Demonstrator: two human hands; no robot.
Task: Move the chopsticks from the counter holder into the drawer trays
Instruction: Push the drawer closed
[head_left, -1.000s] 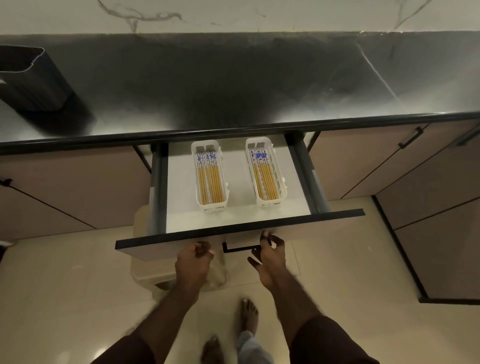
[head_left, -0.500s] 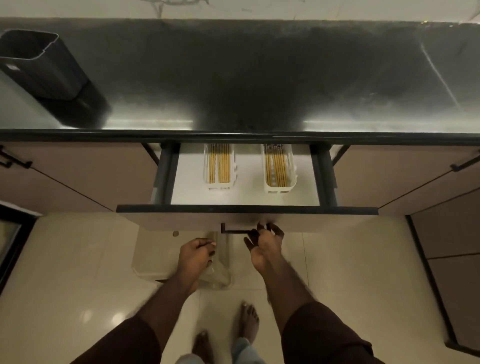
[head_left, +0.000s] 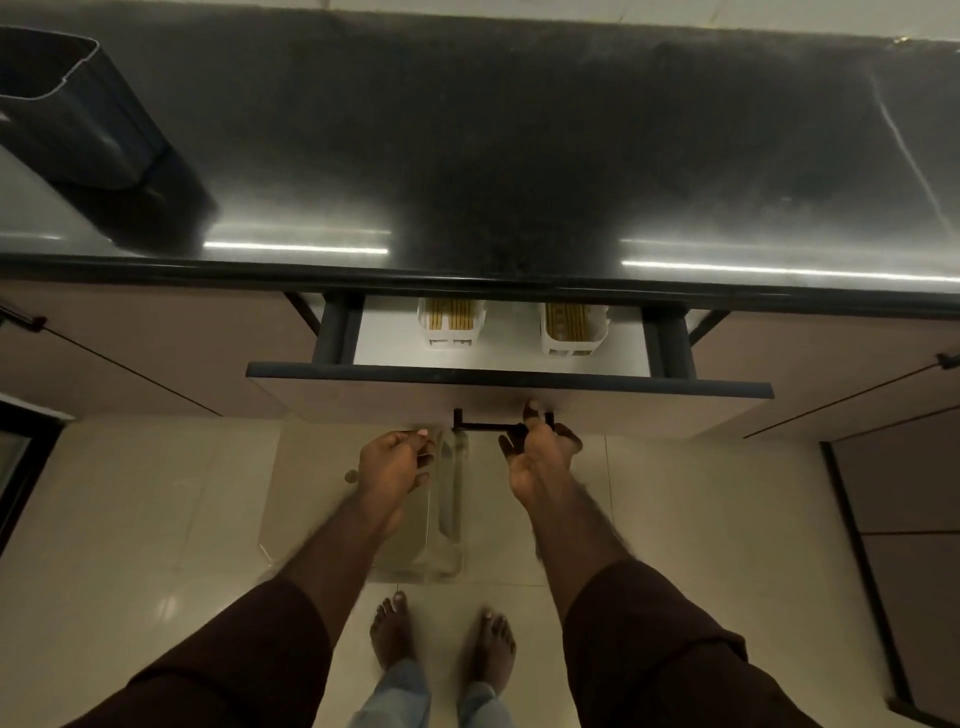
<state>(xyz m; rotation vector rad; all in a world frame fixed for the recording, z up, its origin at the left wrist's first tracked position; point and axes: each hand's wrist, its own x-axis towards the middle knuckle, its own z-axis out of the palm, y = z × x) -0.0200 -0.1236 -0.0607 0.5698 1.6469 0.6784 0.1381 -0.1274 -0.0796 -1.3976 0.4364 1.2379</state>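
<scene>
Chopsticks (head_left: 451, 315) lie in two white trays (head_left: 573, 343) inside the drawer (head_left: 509, 400), which stands partly open under the table (head_left: 467, 156), the right hand (head_left: 540, 457) gripping its handle (head_left: 493, 427), the left hand (head_left: 397, 462) loosely curled, empty, below the drawer front.

I am standing over a pale, glossy tiled floor (head_left: 701, 545) that is catching soft glare. A dark polished countertop (head_left: 493, 156) is stretching across the top, reflecting two bright strips of light near its front edge. Beige cabinet fronts (head_left: 156, 343) with slim dark handles are lining the wall on both sides below it.
</scene>
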